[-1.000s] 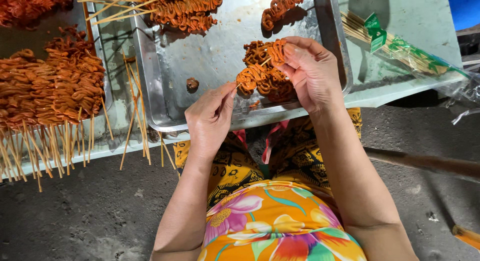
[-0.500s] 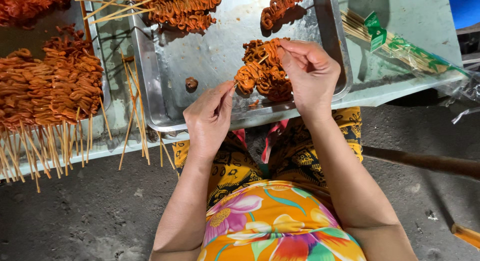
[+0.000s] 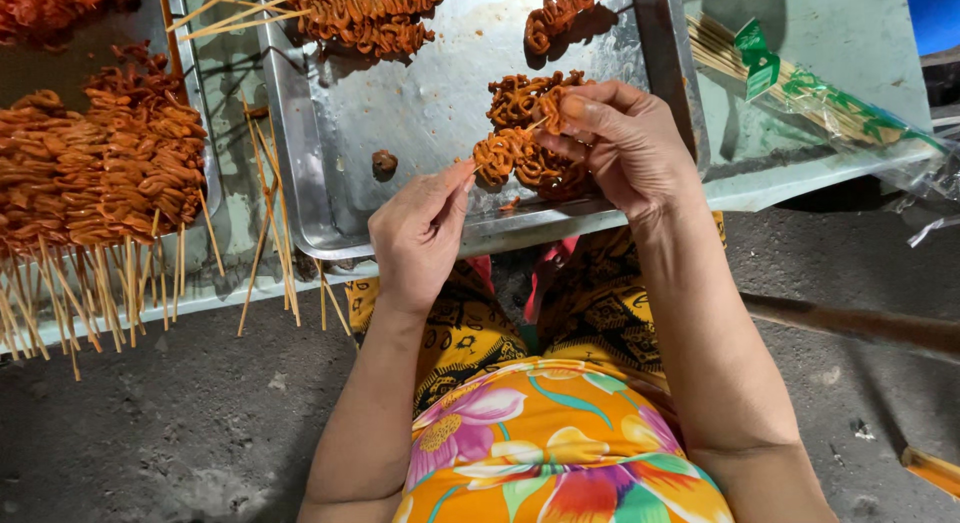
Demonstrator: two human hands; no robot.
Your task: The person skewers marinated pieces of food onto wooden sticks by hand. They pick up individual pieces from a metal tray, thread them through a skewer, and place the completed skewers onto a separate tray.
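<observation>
My left hand (image 3: 418, 233) pinches the lower end of a thin bamboo skewer (image 3: 503, 151) threaded with orange marinated meat (image 3: 493, 153). My right hand (image 3: 618, 143) grips a curled strip of the same meat at the skewer's upper end, fingers closed on it. Both hands hover over the near right part of a metal tray (image 3: 430, 93), just above a small pile of loose marinated meat (image 3: 530, 108).
Finished skewers (image 3: 100, 183) lie in rows on a tray at the left, sticks pointing toward me. Loose bamboo sticks (image 3: 268, 183) lie between the trays. A plastic bag of fresh skewers (image 3: 800, 93) rests at the right. More meat (image 3: 365, 13) sits at the tray's far side.
The hands stay in the same spot; my right fingers have shifted along the meat strip, working it onto the skewer that my left hand holds.
</observation>
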